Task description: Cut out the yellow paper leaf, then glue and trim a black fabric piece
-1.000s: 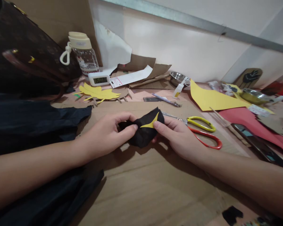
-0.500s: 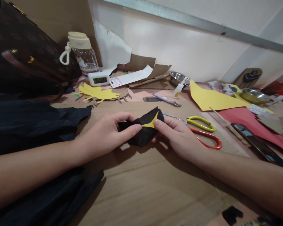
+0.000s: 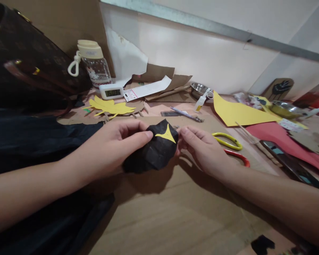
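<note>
A crumpled black piece (image 3: 152,154), paper or thin cloth, is held up above the cardboard in front of me. On its upper right part lies a small yellow three-pointed shape (image 3: 168,135). My left hand (image 3: 119,143) grips the piece from the left, thumb on top near one yellow tip and fingers hidden underneath. At the right edge, my right hand (image 3: 202,147) is closed with thumb and fingertips against the piece's border. Just behind that hand lie scissors with a yellow handle (image 3: 238,145) and a red handle, partly covered.
Black cloth (image 3: 34,141) spreads at the left below a brown bag (image 3: 39,46). A bottle (image 3: 95,69), a clock (image 3: 111,92) and yellow leaf-like cutouts (image 3: 110,105) stand or lie behind. Yellow paper (image 3: 239,111), red paper (image 3: 271,136) and a phone-like dark object (image 3: 281,159) lie right.
The black piece has turned and shifted slightly left, showing more of its surface. My right thumb has come off the yellow shape and moved to the piece's right edge.
</note>
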`<state>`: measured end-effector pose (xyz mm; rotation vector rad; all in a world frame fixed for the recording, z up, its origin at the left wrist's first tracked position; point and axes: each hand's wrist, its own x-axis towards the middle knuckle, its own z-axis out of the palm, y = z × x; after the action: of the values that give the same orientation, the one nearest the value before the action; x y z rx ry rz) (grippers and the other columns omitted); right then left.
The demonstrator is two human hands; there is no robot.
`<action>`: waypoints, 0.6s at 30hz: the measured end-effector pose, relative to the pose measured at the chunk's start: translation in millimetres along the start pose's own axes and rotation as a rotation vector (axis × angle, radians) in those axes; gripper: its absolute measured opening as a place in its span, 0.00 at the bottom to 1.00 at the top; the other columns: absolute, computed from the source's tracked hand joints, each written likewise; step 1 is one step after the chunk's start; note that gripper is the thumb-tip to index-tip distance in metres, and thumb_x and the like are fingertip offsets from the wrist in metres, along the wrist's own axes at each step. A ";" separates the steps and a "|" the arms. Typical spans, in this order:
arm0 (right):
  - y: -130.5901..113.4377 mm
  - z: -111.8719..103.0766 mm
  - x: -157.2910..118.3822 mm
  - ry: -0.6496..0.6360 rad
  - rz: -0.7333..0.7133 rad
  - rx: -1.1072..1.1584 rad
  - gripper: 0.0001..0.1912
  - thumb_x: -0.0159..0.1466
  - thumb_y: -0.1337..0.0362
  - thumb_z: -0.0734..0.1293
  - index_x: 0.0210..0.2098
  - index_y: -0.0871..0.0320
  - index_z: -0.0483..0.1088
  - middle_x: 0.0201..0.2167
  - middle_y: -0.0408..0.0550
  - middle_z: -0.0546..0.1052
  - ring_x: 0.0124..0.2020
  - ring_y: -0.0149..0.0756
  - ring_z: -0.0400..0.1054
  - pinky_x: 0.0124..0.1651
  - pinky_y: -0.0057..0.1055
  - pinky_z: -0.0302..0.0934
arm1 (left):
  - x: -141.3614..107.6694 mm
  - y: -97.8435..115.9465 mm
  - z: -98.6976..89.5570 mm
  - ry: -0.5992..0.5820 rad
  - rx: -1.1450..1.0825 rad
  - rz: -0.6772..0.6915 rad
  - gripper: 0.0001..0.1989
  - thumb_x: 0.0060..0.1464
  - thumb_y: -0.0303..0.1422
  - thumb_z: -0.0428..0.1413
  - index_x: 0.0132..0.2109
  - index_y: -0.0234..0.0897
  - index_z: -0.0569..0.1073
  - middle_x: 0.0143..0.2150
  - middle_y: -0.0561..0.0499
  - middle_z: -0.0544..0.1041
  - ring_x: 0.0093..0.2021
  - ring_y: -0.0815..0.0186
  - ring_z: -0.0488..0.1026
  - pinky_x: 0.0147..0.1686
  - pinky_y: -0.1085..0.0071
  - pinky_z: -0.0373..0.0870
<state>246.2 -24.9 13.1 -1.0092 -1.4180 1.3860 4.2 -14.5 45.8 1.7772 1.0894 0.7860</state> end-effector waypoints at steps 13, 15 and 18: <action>-3.8 1.3 7.0 0.051 -0.002 -0.124 0.16 0.64 0.56 0.77 0.46 0.57 0.74 0.33 0.42 0.78 0.29 0.29 0.70 0.32 0.26 0.70 | 8.2 -15.8 0.8 -0.226 0.365 0.016 0.18 0.63 0.47 0.53 0.44 0.44 0.84 0.32 0.55 0.84 0.30 0.62 0.77 0.29 0.70 0.65; -4.4 0.4 7.6 0.024 0.025 -0.147 0.16 0.65 0.58 0.76 0.49 0.58 0.75 0.34 0.43 0.80 0.29 0.29 0.72 0.34 0.27 0.71 | 8.1 -15.9 0.9 -0.228 0.362 0.014 0.18 0.63 0.47 0.53 0.44 0.44 0.84 0.31 0.56 0.83 0.30 0.62 0.76 0.28 0.70 0.64; -4.1 -0.3 7.6 -0.010 0.061 -0.159 0.17 0.65 0.60 0.75 0.52 0.57 0.76 0.36 0.45 0.83 0.33 0.32 0.76 0.37 0.29 0.72 | 8.0 -17.8 1.5 -0.207 0.373 0.051 0.18 0.63 0.47 0.53 0.43 0.44 0.84 0.30 0.56 0.82 0.28 0.64 0.74 0.28 0.70 0.63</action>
<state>244.4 -17.7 17.6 -1.1571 -1.5347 1.3398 2.5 -3.7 29.5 2.1510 1.1056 0.4326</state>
